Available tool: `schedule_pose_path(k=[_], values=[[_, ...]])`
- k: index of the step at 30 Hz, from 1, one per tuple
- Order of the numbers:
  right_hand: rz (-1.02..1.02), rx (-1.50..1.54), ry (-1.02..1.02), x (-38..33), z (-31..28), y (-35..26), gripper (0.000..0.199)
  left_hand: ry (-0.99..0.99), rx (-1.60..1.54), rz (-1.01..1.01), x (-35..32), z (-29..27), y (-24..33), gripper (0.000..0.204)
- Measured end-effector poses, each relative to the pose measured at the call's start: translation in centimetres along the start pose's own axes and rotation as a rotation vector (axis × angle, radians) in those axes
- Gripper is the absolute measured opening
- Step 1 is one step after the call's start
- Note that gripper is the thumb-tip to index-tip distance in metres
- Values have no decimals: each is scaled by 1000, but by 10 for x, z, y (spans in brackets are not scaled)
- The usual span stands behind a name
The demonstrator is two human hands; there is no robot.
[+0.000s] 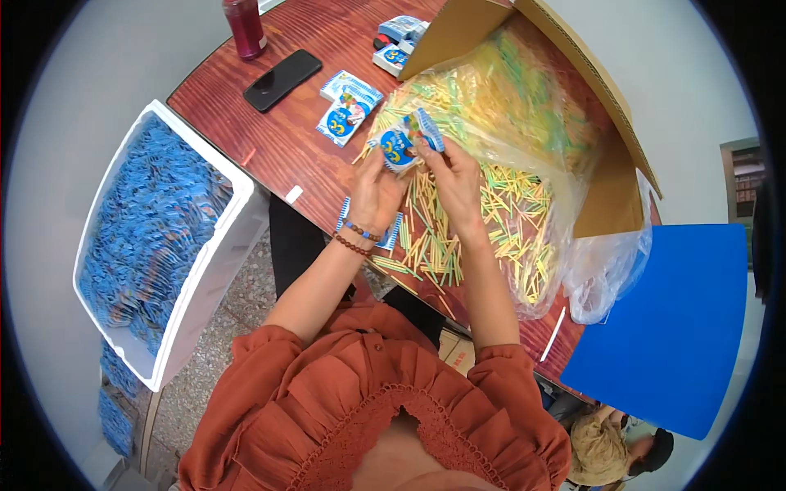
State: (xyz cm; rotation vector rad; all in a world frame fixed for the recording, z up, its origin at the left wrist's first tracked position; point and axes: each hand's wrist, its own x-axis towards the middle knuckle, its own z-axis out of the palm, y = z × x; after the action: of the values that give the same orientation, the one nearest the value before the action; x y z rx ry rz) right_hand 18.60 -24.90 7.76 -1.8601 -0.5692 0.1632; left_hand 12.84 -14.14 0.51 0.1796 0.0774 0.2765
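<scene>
A small blue and white printed packet (398, 150) is held up over the table between both hands. My left hand (378, 195) supports it from below with closed fingers, palm partly turned up. The fingers of my right hand (456, 184) pinch its right side. Below and around the right hand lies a loose spread of thin yellow and green sticks (512, 214), many on clear plastic sheeting. Another blue-edged packet (391, 233) lies partly hidden beneath my left wrist. Two similar packets (344, 119) rest on the table just beyond the left hand.
A white foam box (242, 190) full of blue packets stands at the left. On the red-brown table (214, 98) are a black phone (282, 79), a dark red bottle (245, 29) and small boxes (393, 57). An open cardboard box (458, 33), a blue panel (667, 327) and a person (602, 448) are rightward.
</scene>
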Motion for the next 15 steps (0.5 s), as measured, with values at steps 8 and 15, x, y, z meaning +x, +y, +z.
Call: schedule_pose_path(k=[8, 15], values=[[235, 237, -180, 83, 83, 43, 18, 455, 729, 403, 4, -41, 78, 34], [-310, 184, 130, 70, 20, 12, 30, 398, 720, 235, 13, -51, 88, 48]])
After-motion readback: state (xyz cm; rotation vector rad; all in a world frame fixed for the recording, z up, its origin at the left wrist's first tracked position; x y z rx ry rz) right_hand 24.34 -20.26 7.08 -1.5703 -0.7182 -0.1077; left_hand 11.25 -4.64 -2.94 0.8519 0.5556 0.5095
